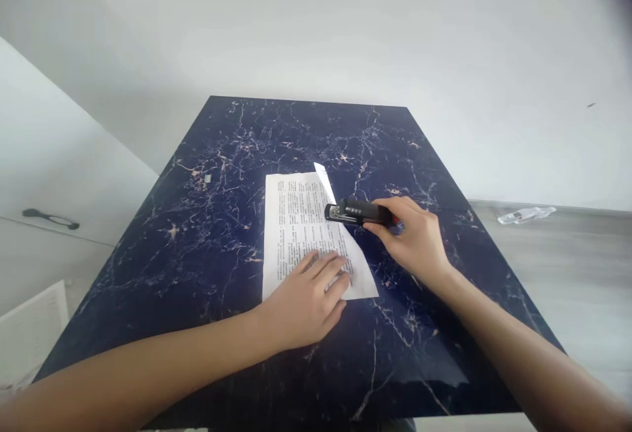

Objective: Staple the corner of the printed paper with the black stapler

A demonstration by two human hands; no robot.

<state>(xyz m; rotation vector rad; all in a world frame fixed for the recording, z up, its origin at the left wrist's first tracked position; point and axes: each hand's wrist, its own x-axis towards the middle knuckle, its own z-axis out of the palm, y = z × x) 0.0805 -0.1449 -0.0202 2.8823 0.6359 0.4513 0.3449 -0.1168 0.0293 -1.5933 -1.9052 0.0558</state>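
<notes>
A printed sheet of paper (296,221) lies on the dark blue marbled table (222,155), with a second sheet showing at its right edge. My left hand (306,300) lies flat on the paper's near right corner, fingers stretched out, pressing it down. My right hand (412,238) is closed round a black stapler (353,211). The stapler's front end sits over the right edge of the paper, about halfway up.
A small pale scrap (208,178) lies on the table at the far left. White cabinet doors with a dark handle (49,218) stand to the left. A clear plastic object (526,215) lies on the grey floor to the right. A white wall is behind.
</notes>
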